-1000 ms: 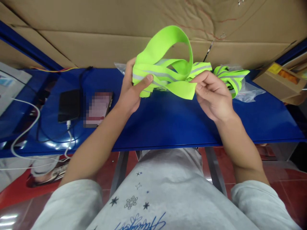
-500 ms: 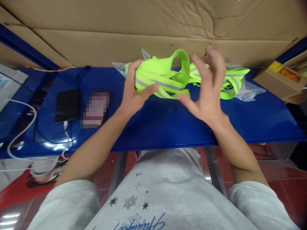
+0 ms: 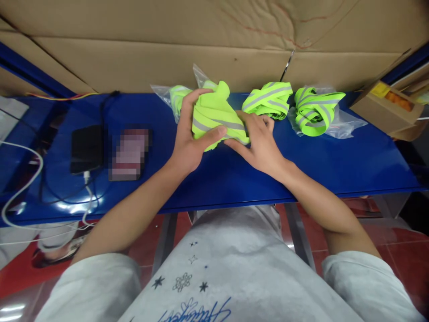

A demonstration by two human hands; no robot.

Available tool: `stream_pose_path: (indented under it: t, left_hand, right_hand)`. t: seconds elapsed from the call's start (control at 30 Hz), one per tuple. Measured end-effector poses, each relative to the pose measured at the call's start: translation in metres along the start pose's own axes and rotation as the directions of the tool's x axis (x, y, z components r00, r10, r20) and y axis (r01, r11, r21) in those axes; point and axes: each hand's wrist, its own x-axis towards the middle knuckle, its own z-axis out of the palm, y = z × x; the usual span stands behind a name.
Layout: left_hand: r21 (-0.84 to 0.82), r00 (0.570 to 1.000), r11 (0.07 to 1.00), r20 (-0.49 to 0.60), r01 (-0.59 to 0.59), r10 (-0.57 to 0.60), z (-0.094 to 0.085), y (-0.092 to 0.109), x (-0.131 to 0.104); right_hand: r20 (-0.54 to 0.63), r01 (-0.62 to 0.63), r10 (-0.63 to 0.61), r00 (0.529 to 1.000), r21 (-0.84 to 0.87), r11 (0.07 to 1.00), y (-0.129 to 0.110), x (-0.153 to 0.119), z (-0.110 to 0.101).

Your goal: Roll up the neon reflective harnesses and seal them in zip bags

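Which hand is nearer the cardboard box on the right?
Right. The right hand, touching the held green bundle, is left of the cardboard box; the left hand, gripping the bundle's left side, is farther left.

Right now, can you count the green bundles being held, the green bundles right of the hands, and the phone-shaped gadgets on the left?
Held green bundle: 1
Green bundles to the right: 2
Phone-shaped gadgets: 2
Total: 5

Left on my glossy blue metal-looking table (image 3: 362, 165): flat black rectangular device (image 3: 87, 147), white cable (image 3: 86, 177) plugged into its near edge; dark phone (image 3: 130, 154) just beside, screen pixelated. Right end: brown cardboard box (image 3: 378, 109). Behind, facing me: tan cardboard sheeting (image 3: 150, 65).
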Motion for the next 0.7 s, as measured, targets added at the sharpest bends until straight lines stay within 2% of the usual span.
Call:
stream_pose_path:
  t: [0.13, 0.23, 0.33, 0.4, 0.5, 0.57, 0.7]
  left_hand:
    - [-0.210, 0.993, 0.971, -0.002, 0.113, -0.116, 0.003, -0.006, 0.001]
    - [-0.286, 0.978, 0.936, 0.075, 0.207, -0.193, 0.003, -0.007, 0.003]
    - [-0.328, 0.964, 0.911, 0.166, 0.251, -0.206, 0.003, -0.006, 0.005]
    - [-0.336, 0.966, 0.910, 0.175, 0.241, -0.191, 0.003, -0.003, 0.005]
    - [-0.324, 0.975, 0.923, 0.146, 0.207, -0.168, 0.003, 0.002, 0.006]
    - [-0.331, 0.979, 0.922, 0.109, 0.200, -0.173, 0.004, 0.004, 0.005]
    - [-0.383, 0.958, 0.886, -0.001, 0.263, -0.285, 0.010, 0.004, 0.002]
  right_hand:
    - [0.003, 0.008, -0.008, 1.000, 0.034, 0.999, -0.005, 0.000, -0.004]
    - [-0.006, -0.013, 0.013, 1.000, 0.048, 0.999, -0.004, 0.001, -0.006]
    - [-0.033, -0.030, 0.031, 0.999, 0.056, 0.998, -0.002, 0.001, -0.010]
    - [-0.061, -0.014, 0.018, 0.998, 0.064, 0.998, -0.001, 0.000, -0.012]
    - [-0.085, 0.054, -0.041, 0.996, 0.149, 0.987, 0.001, 0.000, -0.014]
    - [-0.051, 0.062, -0.051, 0.997, 0.247, 0.967, 0.002, 0.001, -0.014]
    - [0.036, -0.068, 0.059, 0.998, 0.352, 0.933, 0.000, 0.000, -0.009]
